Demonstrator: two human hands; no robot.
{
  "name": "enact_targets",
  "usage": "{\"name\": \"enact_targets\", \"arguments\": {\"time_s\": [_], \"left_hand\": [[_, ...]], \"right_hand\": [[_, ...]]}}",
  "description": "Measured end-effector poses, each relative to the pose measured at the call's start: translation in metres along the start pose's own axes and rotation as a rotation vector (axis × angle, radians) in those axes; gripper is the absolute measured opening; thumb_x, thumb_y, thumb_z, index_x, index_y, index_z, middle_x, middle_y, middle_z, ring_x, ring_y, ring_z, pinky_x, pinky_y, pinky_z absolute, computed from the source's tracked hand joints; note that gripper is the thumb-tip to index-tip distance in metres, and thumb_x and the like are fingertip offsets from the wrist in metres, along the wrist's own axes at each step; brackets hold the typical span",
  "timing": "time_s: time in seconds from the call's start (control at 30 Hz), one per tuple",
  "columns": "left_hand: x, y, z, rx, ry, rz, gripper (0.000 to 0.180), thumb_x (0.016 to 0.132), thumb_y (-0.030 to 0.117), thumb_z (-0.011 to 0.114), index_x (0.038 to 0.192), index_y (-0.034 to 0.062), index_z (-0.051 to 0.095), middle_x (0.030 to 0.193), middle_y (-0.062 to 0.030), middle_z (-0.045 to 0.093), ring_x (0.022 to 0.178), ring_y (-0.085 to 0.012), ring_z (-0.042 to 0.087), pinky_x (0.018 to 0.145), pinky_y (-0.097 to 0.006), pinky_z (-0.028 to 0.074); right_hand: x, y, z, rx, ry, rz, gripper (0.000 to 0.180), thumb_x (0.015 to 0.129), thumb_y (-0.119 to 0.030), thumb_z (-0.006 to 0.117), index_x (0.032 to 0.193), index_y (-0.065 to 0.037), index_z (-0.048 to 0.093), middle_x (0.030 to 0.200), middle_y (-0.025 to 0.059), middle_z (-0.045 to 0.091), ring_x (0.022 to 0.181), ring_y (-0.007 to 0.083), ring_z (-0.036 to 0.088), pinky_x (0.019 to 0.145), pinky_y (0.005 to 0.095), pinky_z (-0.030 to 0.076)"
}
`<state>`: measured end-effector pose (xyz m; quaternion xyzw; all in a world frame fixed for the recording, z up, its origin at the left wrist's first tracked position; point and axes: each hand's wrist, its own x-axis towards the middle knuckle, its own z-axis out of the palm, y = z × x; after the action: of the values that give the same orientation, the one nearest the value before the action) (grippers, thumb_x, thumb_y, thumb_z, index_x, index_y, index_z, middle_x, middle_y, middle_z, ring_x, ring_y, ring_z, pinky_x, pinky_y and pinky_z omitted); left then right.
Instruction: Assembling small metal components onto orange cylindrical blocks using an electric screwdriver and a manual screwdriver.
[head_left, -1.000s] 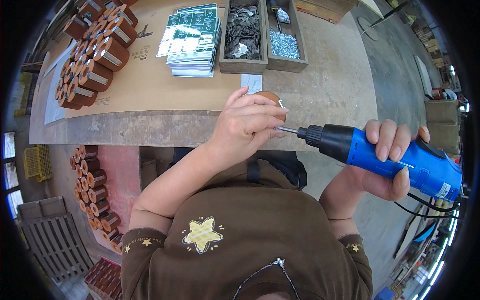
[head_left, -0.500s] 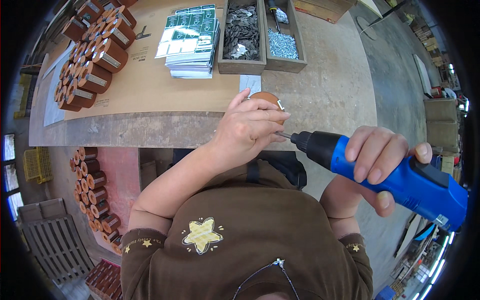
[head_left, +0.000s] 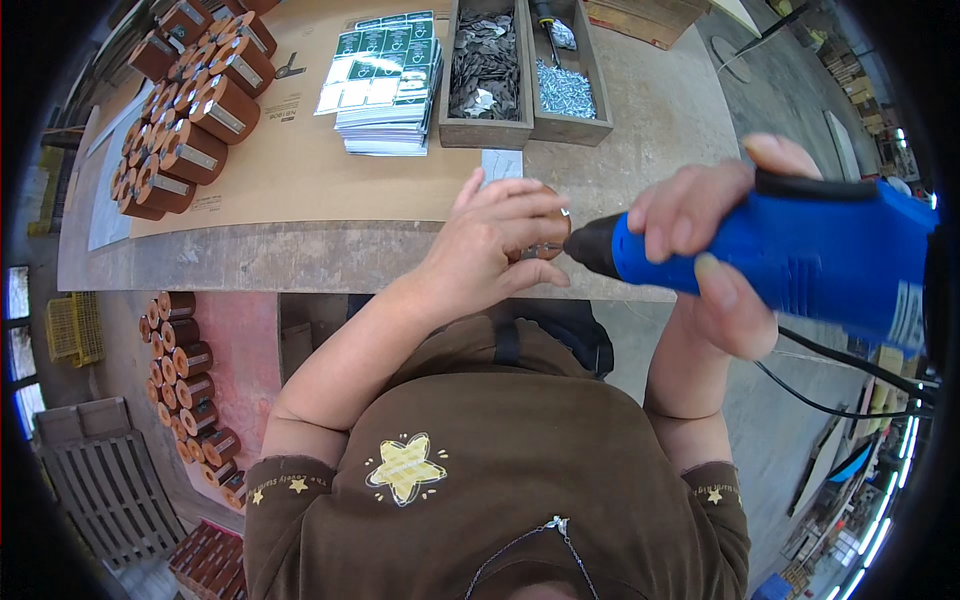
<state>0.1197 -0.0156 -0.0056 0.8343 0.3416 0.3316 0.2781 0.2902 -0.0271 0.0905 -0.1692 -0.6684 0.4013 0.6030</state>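
My left hand (head_left: 497, 232) is closed around a brown round wooden piece (head_left: 541, 251) at the table's near edge. Its fingers cover most of the piece. A small metal bit of hardware shows on its right side. In my right hand (head_left: 695, 225) is a blue electric screwdriver (head_left: 800, 265) with a black nose, held level and pointing left. The bit's tip reaches the piece beside my left fingers; whether a screw sits there, I cannot tell. A cord hangs from the tool's rear.
Two wooden trays stand at the back: one with dark metal plates (head_left: 486, 70), one with silver screws (head_left: 566, 90) and a screwdriver. Left of them lies a stack of green-white printed cards (head_left: 385, 90). Brown cylinders (head_left: 195, 150) crowd the table's far left; more (head_left: 193, 358) sit lower left.
My right hand has raised and turned the electric screwdriver, bringing its nose closer to the wooden piece. The tool's cord has come into view. My left hand has barely shifted.
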Motion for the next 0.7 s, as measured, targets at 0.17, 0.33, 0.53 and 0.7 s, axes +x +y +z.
{"name": "enact_targets", "arguments": {"time_s": [0.17,0.33,0.53,0.7], "left_hand": [[-0.009,-0.002,-0.016,0.045,-0.029,-0.101,0.049,0.060,0.023,0.073,0.105,0.0129,0.057,0.121,-0.0019,0.047,0.118,-0.0249,0.035,0.098,-0.055,0.016],[-0.017,-0.007,-0.010,0.150,-0.103,-0.092,0.043,0.060,0.021,0.073,0.100,0.0128,0.059,0.119,-0.0011,0.049,0.118,-0.0245,0.036,0.098,-0.055,0.016],[-0.025,-0.015,0.003,0.121,0.012,-0.054,0.032,0.061,0.018,0.072,0.092,0.0125,0.062,0.114,-0.0004,0.053,0.117,-0.0237,0.038,0.097,-0.056,0.017],[-0.027,-0.016,0.009,0.104,0.067,-0.036,0.030,0.061,0.017,0.072,0.089,0.0129,0.063,0.112,0.0004,0.055,0.117,-0.0233,0.039,0.097,-0.056,0.017]], "right_hand": [[0.005,0.007,-0.001,0.001,-0.013,0.063,0.059,0.072,-0.007,0.050,0.122,0.005,0.023,0.074,0.0098,0.049,0.064,0.0199,0.051,0.064,0.0370,0.045],[0.002,0.010,0.003,-0.055,-0.023,0.088,0.058,0.072,-0.006,0.051,0.122,0.004,0.023,0.074,0.0104,0.050,0.065,0.0206,0.052,0.065,0.0370,0.045],[0.000,0.013,0.009,-0.144,-0.013,0.154,0.058,0.071,-0.005,0.055,0.120,0.002,0.026,0.072,0.0099,0.050,0.064,0.0202,0.053,0.064,0.0365,0.045],[-0.001,0.014,0.013,-0.153,0.018,0.158,0.056,0.071,-0.005,0.055,0.119,0.001,0.027,0.071,0.0090,0.050,0.063,0.0196,0.053,0.063,0.0358,0.046]]}}
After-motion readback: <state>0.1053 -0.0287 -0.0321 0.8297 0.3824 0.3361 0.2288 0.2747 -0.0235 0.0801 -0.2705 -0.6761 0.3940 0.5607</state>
